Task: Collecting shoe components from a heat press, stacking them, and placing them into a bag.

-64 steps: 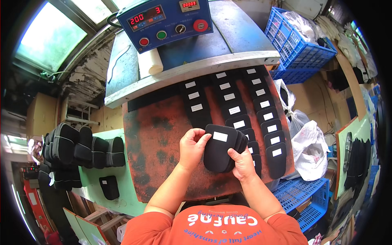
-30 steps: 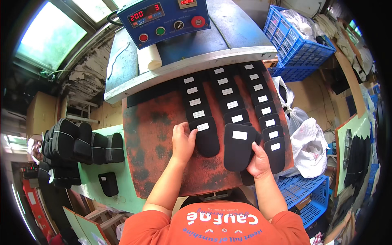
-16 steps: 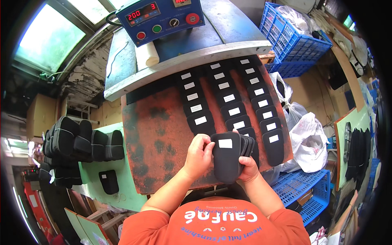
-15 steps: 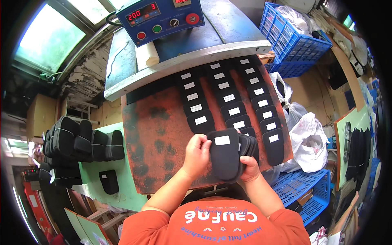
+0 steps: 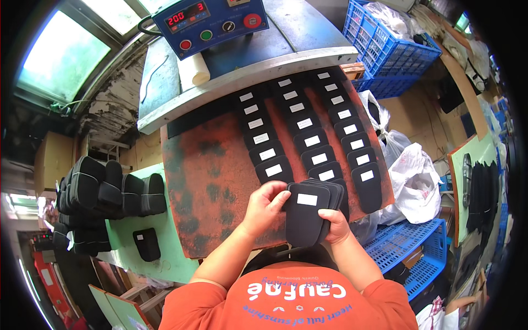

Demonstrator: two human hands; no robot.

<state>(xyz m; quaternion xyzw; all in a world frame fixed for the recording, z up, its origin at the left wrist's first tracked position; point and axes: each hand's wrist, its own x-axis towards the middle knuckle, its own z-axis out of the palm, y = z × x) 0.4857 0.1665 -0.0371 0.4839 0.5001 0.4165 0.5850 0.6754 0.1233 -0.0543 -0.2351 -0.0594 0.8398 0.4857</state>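
Observation:
My right hand (image 5: pixel 335 226) grips a small fanned stack of flat black pads (image 5: pixel 303 221), thumb on its front face. The pads have rounded corners, and the front one bears a white label. My left hand (image 5: pixel 265 204) is closed at the upper left corner of the front pad, thumb and fingers pinched at its edge. Beyond my hands, labelled black pads (image 5: pixel 273 170) lie overlapping in three columns on a reddish-brown, stained board (image 5: pixel 206 187). The stack partly covers the lower end of the middle column.
A machine with a blue control box (image 5: pixel 212 27) and pale front bar (image 5: pixel 247 77) stands behind the board. Bundled black pads (image 5: pixel 88 184) and a lone pad (image 5: pixel 146 245) rest on a green table (image 5: pixel 173 242) at left. Blue crates (image 5: pixel 385 49) and white bags (image 5: pixel 412 181) are at right.
One more labelled pad now lies at the near end of the left column. My left hand has closed on the corner of the stack's front pad.

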